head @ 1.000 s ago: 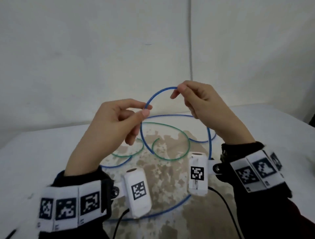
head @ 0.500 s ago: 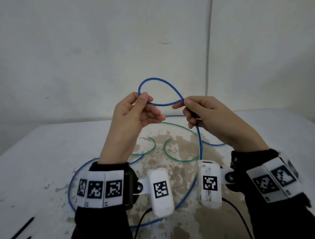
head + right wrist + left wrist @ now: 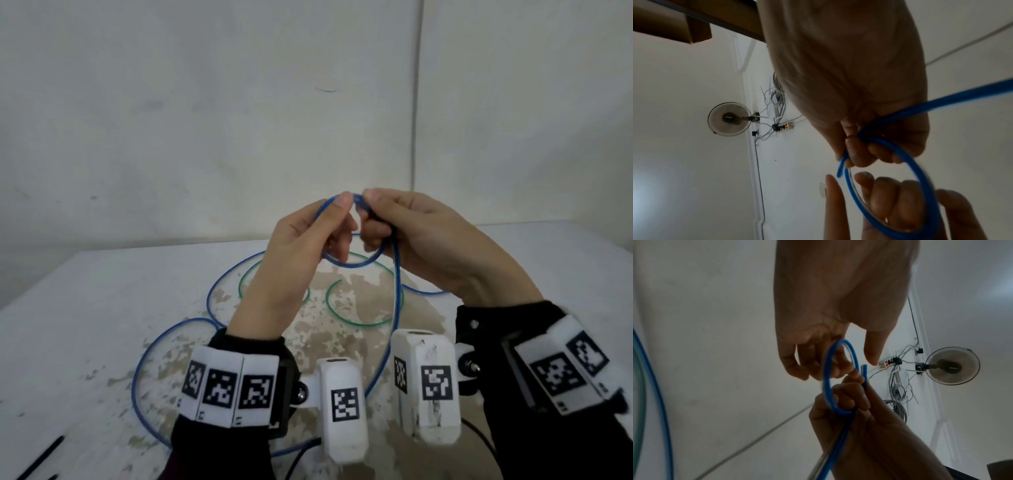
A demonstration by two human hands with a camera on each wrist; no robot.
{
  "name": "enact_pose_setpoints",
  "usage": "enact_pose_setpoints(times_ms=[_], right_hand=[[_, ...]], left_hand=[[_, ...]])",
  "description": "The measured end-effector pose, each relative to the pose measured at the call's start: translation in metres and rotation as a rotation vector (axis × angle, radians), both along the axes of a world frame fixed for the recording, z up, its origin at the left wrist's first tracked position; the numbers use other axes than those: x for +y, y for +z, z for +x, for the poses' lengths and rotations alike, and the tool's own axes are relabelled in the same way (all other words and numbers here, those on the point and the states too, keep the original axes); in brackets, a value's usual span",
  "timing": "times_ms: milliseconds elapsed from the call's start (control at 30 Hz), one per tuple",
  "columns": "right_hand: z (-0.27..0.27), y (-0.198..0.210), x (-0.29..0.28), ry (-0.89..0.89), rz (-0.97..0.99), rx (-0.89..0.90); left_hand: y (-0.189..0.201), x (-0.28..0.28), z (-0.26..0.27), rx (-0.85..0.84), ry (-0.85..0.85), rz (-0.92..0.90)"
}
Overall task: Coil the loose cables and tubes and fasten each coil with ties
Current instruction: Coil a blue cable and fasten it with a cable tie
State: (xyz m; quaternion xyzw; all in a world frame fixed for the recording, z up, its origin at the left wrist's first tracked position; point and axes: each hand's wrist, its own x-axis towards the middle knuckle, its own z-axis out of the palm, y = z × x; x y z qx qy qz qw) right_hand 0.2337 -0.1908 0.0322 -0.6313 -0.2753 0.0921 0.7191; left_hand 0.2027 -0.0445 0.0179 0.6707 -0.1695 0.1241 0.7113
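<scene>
Both hands are raised together above the table. My right hand (image 3: 376, 222) grips the blue tube (image 3: 349, 264) where a small loop crosses itself. The thumb and curled fingers of my left hand (image 3: 337, 219) hold the other side of that loop. In the left wrist view the blue loop (image 3: 827, 386) sits between my left hand (image 3: 813, 365) and right hand (image 3: 849, 404), and the tube's cut end (image 3: 864, 369) sticks out past the right fingers. The rest of the tube hangs down and lies in wide curves on the table. A green tube (image 3: 359, 323) lies loose under the hands.
The white table (image 3: 85, 325) has a worn brown patch in the middle. A black tie (image 3: 41, 455) lies near its front left corner. A bare wall stands close behind. Black leads run from the wrist cameras toward me.
My hands have come together. The wide blue loop that stood above them is now a small loop held between and below both hands.
</scene>
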Motion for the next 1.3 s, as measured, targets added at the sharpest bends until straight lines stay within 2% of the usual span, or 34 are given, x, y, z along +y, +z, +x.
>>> enact_pose_setpoints(times_ms=[133,300,533,667,767,867,933,1033,1200,1300], right_hand=[[-0.003,0.0,0.002,0.01,-0.167,-0.068],[-0.005,0.0,0.001,-0.016,-0.24,-0.101],[-0.006,0.0,0.002,-0.132,-0.222,-0.107],[-0.004,-0.002,0.001,-0.082,-0.22,-0.057],[-0.002,-0.004,0.006,-0.046,-0.213,-0.041],[0.0,-0.003,0.007,-0.104,-0.188,-0.039],[-0.002,-0.002,0.004,-0.119,-0.258,-0.09],[-0.006,-0.004,0.004,-0.038,-0.383,-0.135],[-0.002,-0.007,0.004,-0.084,-0.376,-0.14],[0.001,-0.006,-0.001,-0.151,-0.365,-0.136]], left_hand=[[0.002,0.007,-0.004,0.023,-0.036,0.077],[0.003,0.015,-0.007,0.021,-0.072,0.19],[-0.001,0.014,-0.002,-0.019,0.084,0.244],[-0.001,0.009,0.001,-0.032,0.155,0.156],[-0.003,0.009,0.004,-0.056,0.184,0.174],[-0.003,0.013,0.004,-0.018,0.119,0.205],[0.0,0.016,0.001,0.098,-0.016,0.191],[0.001,0.022,-0.004,0.244,-0.193,0.197],[-0.003,0.019,0.0,0.249,-0.134,0.146],[-0.006,0.013,0.003,0.188,-0.071,0.22]])
